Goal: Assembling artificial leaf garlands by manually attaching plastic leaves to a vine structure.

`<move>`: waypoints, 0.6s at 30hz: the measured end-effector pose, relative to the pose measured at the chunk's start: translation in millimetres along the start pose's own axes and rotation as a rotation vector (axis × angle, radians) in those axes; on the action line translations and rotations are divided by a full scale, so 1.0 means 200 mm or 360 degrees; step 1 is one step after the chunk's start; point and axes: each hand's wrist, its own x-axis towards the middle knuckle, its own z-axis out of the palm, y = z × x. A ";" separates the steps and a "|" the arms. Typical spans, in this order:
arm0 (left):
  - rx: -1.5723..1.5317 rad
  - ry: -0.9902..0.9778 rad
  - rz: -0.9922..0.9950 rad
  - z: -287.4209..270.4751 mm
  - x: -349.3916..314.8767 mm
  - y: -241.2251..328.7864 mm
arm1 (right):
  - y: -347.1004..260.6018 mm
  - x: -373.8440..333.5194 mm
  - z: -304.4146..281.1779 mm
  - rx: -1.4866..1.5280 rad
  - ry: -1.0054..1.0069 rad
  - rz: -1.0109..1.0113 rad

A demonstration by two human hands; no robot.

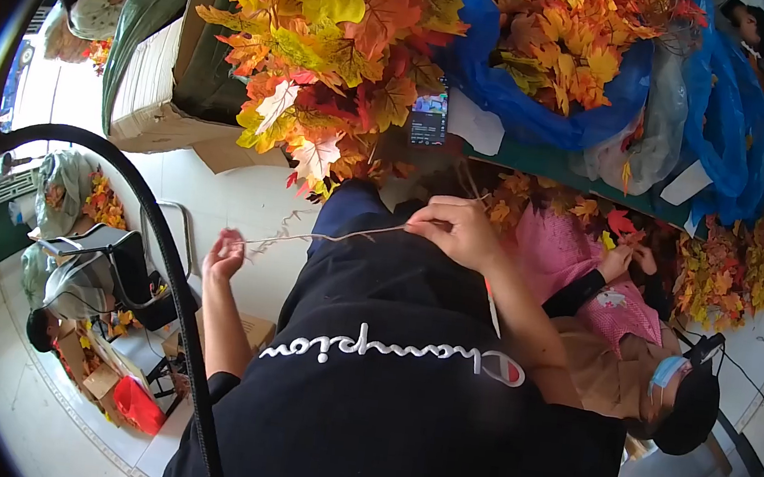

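Note:
A thin, bare brown twig point(335, 235) with small side shoots stretches across my lap, without leaves. My right hand point(458, 233) pinches one end between thumb and fingertips. At the other end, my left hand point(227, 254) has its fingers curled around the twig's tip, slightly blurred by motion. Beyond my hands, a big bunch of artificial maple leaves point(328, 53) in orange, yellow and red hangs over the table edge. A phone point(430, 117) with its screen lit lies beside the bunch.
Blue plastic bags point(547, 116) of orange leaves cover the table at far right. A cardboard box point(150, 85) stands far left. At right a person in a pink apron point(578, 251) handles leaves. A black cable point(153, 184) arcs down the left; a chair point(114, 274) stands beyond it.

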 end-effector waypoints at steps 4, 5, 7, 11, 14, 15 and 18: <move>0.0008 -0.0300 0.0492 0.00 -0.12 0.07 | 0.27 0.08 0.17 -0.0205 -0.0068 -0.0272; 0.0024 -0.0430 0.0510 0.01 -0.13 0.11 | 0.35 0.10 0.20 -0.0313 -0.0049 -0.0376; 0.0237 -0.0560 0.0731 0.06 -0.15 0.02 | 0.42 0.14 0.23 -0.0369 -0.0003 -0.0400; 0.1376 -0.0569 0.1499 0.22 -0.38 -0.77 | 0.28 0.18 0.17 -0.0590 0.0275 -0.0373; 0.1813 -0.0635 0.1766 0.20 -0.45 -1.24 | 0.04 0.24 0.15 -0.0096 0.0020 -0.0387; 0.2005 -0.0691 0.1854 0.17 -0.47 -1.36 | -0.04 0.26 0.18 -0.0063 -0.0004 -0.0479; 0.2323 -0.0922 0.1903 0.12 -0.50 -1.61 | -0.18 0.28 0.34 0.0017 -0.0127 -0.0662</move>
